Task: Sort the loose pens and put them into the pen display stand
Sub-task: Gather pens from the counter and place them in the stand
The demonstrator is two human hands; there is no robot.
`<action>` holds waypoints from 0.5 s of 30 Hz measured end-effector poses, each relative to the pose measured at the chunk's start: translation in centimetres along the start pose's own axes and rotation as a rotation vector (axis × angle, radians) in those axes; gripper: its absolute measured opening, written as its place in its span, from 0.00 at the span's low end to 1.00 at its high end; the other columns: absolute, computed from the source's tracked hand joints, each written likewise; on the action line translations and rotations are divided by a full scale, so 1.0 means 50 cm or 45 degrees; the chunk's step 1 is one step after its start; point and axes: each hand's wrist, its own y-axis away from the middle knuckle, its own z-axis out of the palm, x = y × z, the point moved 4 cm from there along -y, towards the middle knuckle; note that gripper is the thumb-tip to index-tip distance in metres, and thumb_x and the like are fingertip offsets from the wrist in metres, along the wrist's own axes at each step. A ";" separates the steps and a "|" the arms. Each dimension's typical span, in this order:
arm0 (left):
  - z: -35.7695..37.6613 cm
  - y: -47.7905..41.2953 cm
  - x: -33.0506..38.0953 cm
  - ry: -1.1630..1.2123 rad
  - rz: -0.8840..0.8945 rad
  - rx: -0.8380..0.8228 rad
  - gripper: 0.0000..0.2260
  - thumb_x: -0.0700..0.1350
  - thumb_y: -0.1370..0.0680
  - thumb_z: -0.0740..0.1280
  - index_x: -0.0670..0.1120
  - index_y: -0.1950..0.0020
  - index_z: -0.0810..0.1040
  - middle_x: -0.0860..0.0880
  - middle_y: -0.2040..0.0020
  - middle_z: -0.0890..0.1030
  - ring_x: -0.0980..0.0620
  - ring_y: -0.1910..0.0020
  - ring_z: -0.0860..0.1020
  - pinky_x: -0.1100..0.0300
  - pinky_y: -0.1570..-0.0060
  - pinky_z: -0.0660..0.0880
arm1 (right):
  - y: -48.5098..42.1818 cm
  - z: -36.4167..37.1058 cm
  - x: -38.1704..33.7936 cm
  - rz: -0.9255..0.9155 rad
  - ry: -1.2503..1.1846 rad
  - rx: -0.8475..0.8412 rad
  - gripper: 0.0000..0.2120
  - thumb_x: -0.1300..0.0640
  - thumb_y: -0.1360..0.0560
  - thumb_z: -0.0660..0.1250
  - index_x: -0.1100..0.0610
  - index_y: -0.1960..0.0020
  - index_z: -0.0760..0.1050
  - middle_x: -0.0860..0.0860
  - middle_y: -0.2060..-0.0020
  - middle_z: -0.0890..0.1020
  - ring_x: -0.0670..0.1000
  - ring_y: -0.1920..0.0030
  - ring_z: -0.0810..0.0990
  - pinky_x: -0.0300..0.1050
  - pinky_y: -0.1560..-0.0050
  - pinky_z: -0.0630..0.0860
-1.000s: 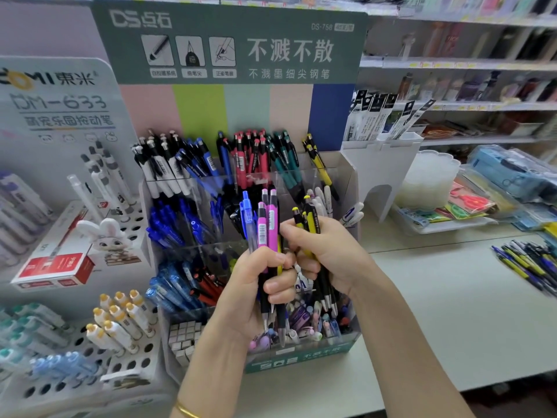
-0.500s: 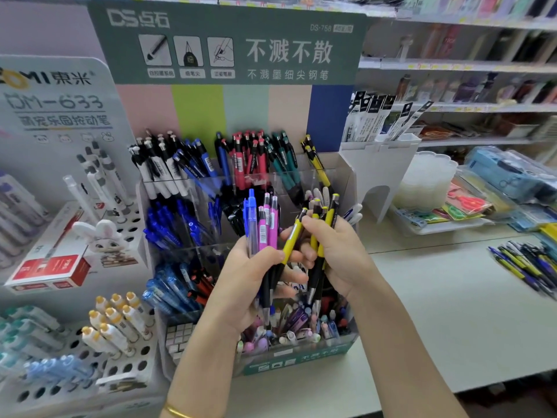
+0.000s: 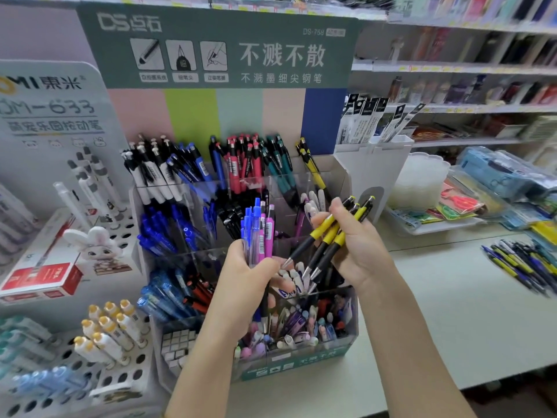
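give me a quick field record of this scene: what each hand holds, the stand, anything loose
left hand: gripping upright bunch of blue and pink click pens
right hand: gripping three yellow-and-black click pens, tips pointing down-left
stand: clear-compartment pen display stand, pens sorted by colour
matching slot: yellow pens in back right compartment
loose: pile of mixed pens on white counter

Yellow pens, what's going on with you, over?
Right hand shut on yellow pens, tips down. Left hand shut on blue and pink pens. Both above pen display stand. Nothing blocking.
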 end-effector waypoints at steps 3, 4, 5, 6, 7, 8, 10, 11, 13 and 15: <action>0.009 -0.002 -0.006 0.020 -0.022 -0.024 0.11 0.36 0.23 0.64 0.48 0.44 0.69 0.47 0.57 0.84 0.51 0.68 0.81 0.62 0.78 0.68 | 0.005 0.015 -0.008 -0.045 -0.214 -0.054 0.19 0.57 0.19 0.58 0.61 0.65 0.76 0.53 0.72 0.80 0.51 0.62 0.83 0.47 0.58 0.82; 0.013 -0.001 -0.006 0.038 -0.027 -0.045 0.11 0.36 0.23 0.64 0.48 0.43 0.69 0.48 0.59 0.84 0.50 0.67 0.81 0.62 0.78 0.68 | 0.008 0.020 -0.011 -0.057 -0.279 -0.052 0.21 0.58 0.19 0.58 0.61 0.68 0.76 0.52 0.73 0.79 0.51 0.64 0.82 0.48 0.58 0.82; 0.017 -0.001 -0.005 0.053 -0.031 -0.063 0.12 0.36 0.22 0.63 0.48 0.43 0.69 0.50 0.61 0.85 0.50 0.66 0.82 0.63 0.79 0.68 | 0.010 0.025 -0.014 -0.064 -0.334 -0.039 0.20 0.58 0.19 0.58 0.60 0.69 0.75 0.52 0.74 0.77 0.51 0.66 0.80 0.47 0.60 0.81; 0.019 0.000 -0.003 0.058 -0.034 -0.073 0.11 0.36 0.22 0.64 0.49 0.44 0.69 0.50 0.60 0.85 0.49 0.65 0.83 0.63 0.79 0.68 | 0.012 0.027 -0.016 -0.072 -0.378 -0.025 0.18 0.59 0.19 0.59 0.60 0.67 0.74 0.52 0.74 0.76 0.50 0.68 0.78 0.46 0.63 0.80; 0.021 0.001 -0.001 0.058 -0.039 -0.072 0.11 0.36 0.23 0.64 0.49 0.44 0.69 0.48 0.59 0.85 0.48 0.64 0.84 0.63 0.79 0.68 | 0.013 0.028 -0.018 -0.083 -0.407 -0.014 0.15 0.60 0.20 0.60 0.60 0.65 0.73 0.52 0.73 0.74 0.50 0.70 0.76 0.45 0.64 0.79; 0.022 0.001 0.000 0.059 -0.046 -0.067 0.11 0.36 0.23 0.64 0.49 0.44 0.69 0.47 0.57 0.84 0.48 0.63 0.84 0.63 0.79 0.68 | 0.013 0.029 -0.018 -0.096 -0.418 -0.007 0.13 0.61 0.20 0.60 0.60 0.63 0.72 0.52 0.73 0.74 0.49 0.70 0.75 0.44 0.65 0.78; 0.028 -0.001 0.000 0.085 -0.064 -0.072 0.11 0.36 0.22 0.63 0.47 0.43 0.69 0.45 0.55 0.83 0.45 0.61 0.85 0.64 0.80 0.68 | 0.012 0.032 -0.013 -0.123 -0.395 -0.006 0.09 0.63 0.21 0.61 0.58 0.60 0.71 0.51 0.73 0.73 0.49 0.71 0.74 0.43 0.66 0.77; 0.032 -0.002 0.000 0.109 -0.069 -0.083 0.11 0.35 0.22 0.63 0.46 0.43 0.69 0.45 0.55 0.83 0.44 0.61 0.85 0.64 0.80 0.67 | 0.013 0.034 -0.010 -0.144 -0.368 -0.010 0.07 0.64 0.21 0.61 0.58 0.58 0.71 0.51 0.73 0.73 0.49 0.70 0.74 0.44 0.65 0.77; 0.037 -0.004 0.002 0.123 -0.058 -0.094 0.10 0.34 0.22 0.62 0.44 0.43 0.69 0.40 0.53 0.83 0.42 0.61 0.85 0.64 0.81 0.67 | 0.015 0.035 -0.010 -0.228 -0.258 -0.008 0.07 0.65 0.21 0.61 0.58 0.57 0.71 0.51 0.74 0.75 0.49 0.71 0.76 0.51 0.55 0.79; 0.040 -0.005 0.005 0.125 -0.047 -0.079 0.10 0.34 0.22 0.62 0.45 0.44 0.69 0.38 0.50 0.82 0.43 0.61 0.85 0.64 0.81 0.67 | 0.019 0.035 -0.015 -0.319 -0.103 0.015 0.08 0.65 0.21 0.61 0.58 0.58 0.72 0.50 0.75 0.78 0.50 0.70 0.79 0.59 0.44 0.76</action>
